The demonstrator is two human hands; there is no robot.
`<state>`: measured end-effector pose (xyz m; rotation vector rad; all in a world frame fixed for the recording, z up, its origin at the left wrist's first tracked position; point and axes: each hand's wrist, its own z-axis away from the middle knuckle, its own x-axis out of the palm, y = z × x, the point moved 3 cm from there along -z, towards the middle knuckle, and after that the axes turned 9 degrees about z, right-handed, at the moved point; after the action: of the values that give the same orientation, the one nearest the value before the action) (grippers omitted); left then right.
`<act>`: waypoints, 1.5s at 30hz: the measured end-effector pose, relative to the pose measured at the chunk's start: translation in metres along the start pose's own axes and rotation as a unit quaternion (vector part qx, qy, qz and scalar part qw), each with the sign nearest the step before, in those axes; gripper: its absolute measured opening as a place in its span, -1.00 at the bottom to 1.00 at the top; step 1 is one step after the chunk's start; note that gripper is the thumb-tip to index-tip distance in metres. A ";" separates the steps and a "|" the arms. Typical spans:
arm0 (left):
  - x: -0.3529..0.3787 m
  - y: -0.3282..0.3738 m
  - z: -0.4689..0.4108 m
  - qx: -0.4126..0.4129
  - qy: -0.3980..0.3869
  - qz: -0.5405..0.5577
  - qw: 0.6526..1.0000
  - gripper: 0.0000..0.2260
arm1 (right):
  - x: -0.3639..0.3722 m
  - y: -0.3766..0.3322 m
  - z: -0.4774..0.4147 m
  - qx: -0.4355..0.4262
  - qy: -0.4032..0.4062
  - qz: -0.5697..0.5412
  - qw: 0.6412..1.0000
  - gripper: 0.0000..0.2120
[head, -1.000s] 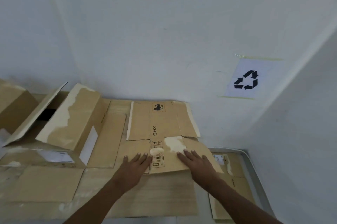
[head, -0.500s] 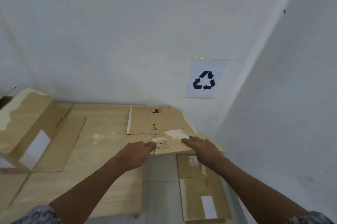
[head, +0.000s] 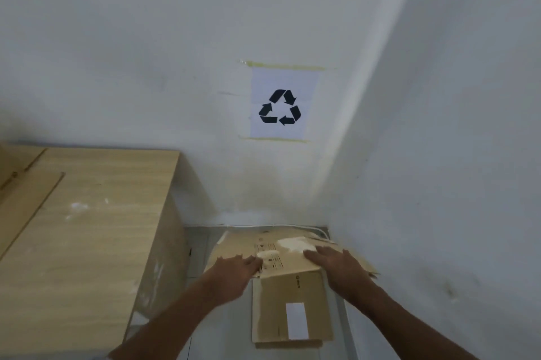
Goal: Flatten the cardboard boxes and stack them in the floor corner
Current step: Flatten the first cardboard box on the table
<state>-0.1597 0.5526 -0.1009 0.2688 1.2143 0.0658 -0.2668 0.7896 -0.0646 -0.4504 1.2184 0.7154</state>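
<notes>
And it's off the surface [head: 87,242]! A second ago the flattened box [head: 281,245] lay on the wood with both palms on it; now it has swung right and down into the floor corner [head: 202,245], under the recycling sign [head: 282,104]. It hangs slightly tilted, far edge close to the wall, near edge overlapping the flat cardboard [head: 289,295] already lying on the floor with its white label up. I can't tell whether it has touched down on that piece yet. By my reading this is the stacking step for this box, nearly done: it only needs lowering and squaring up on the pile.

Now the hands. The left hand [head: 234,271] is at the box's near-left edge, the right hand [head: 342,270] on its near-right part. On both, the fingers [head: 311,255] lie fairly straight across the top face, touching it. The thumbs are hidden, and the left is motion-blurred, so I can't tell if there's a pinch underneath.
</notes>
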 end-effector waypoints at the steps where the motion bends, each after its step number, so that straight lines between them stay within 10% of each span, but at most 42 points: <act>1: 0.015 0.003 -0.010 0.006 -0.009 0.002 1.000 -0.56 | 0.019 0.005 -0.004 0.003 -0.004 -0.002 1.000 -0.50; 25: 0.582 -0.044 -0.278 0.009 -0.093 -0.038 0.995 -0.42 | 0.649 0.074 -0.148 0.015 -0.065 -0.009 0.998 -0.24; 29: 0.622 -0.054 -0.303 -0.038 -0.103 -0.024 0.994 -0.09 | 0.702 0.083 -0.168 0.024 -0.063 -0.011 0.998 -0.26; 45: 0.709 -0.068 -0.323 -0.027 -0.155 0.067 0.985 -0.03 | 0.786 0.074 -0.176 0.049 -0.150 -0.077 0.984 -0.04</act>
<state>-0.2174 0.6789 -0.8705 0.3013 0.8825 0.1671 -0.3042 0.9238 -0.8618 -0.3372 0.9189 0.5653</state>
